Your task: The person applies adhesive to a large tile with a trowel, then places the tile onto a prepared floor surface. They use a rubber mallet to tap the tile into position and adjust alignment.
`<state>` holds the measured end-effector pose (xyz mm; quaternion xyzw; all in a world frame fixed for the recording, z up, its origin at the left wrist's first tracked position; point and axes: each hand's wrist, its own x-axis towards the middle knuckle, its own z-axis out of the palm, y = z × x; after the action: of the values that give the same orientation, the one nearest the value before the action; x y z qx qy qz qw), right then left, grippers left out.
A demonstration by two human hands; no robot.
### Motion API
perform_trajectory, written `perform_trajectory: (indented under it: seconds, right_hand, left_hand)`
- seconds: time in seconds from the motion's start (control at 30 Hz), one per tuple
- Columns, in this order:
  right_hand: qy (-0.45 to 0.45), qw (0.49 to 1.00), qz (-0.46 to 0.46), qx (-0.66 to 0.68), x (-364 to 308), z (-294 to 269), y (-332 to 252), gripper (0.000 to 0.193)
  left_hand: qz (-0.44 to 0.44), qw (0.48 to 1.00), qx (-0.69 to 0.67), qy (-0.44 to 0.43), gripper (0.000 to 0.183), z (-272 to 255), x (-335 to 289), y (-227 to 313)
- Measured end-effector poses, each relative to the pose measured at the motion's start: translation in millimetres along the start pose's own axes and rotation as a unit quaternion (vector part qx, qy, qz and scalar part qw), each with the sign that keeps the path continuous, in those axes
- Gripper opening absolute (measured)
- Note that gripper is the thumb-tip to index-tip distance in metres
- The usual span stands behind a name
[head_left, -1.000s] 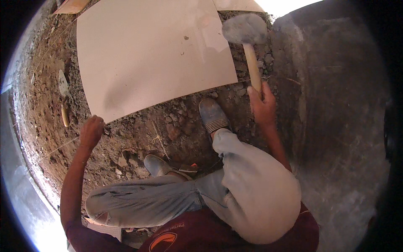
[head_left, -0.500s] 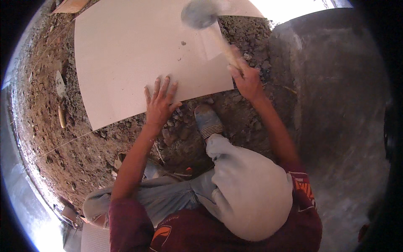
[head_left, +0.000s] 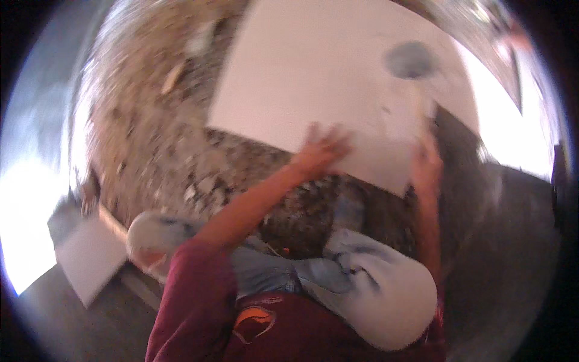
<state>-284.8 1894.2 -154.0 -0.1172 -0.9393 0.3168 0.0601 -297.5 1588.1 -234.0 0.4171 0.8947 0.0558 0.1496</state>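
A large pale floor tile (head_left: 289, 78) lies over the rough soil in front of me. My left hand (head_left: 325, 151) rests on its near edge with the fingers spread and nothing in them. My right hand (head_left: 427, 164) is wrapped round the light wooden handle of a rubber mallet (head_left: 411, 59). The mallet's dark round head is over the tile's right part; blur hides whether it touches the surface. A small dark crumb lies on the tile near the handle.
A trowel (head_left: 174, 78) with a wooden handle lies blurred on the soil (head_left: 163, 139) to the left. Another pale tile (head_left: 93, 259) is at the lower left. Grey concrete (head_left: 506, 241) borders the right side. Part of another person (head_left: 515, 39) shows at the upper right.
The view has swung to the left and turned, so the tile appears further right and tilted. My left hand stays spread on the tile; my right hand still grips the mallet.
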Motion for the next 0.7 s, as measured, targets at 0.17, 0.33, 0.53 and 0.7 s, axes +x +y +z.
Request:
perform_trajectory:
  seconds: [0.17,0.33,0.53,0.7]
  right_hand:
    - [-0.010,0.972,-0.055,0.228,21.5,-56.2,-109.8,0.049]
    - [0.025,0.970,-0.073,0.232,19.5,-39.5,-133.5,0.053]
    - [0.000,0.980,-0.179,-0.092,57.7,49.9,-29.9,0.054]
    - [0.037,0.980,-0.167,-0.100,51.3,39.5,-17.3,0.055]
  left_hand:
    - [-0.282,0.944,-0.140,0.102,0.095,-32.4,14.4,-3.2]
    - [-0.312,0.933,-0.159,0.081,0.100,-53.2,16.7,7.3]
    - [-0.306,0.931,-0.171,0.102,0.102,-48.3,15.3,3.9]
    - [-0.309,0.930,-0.166,0.108,0.103,-42.2,20.0,3.7]
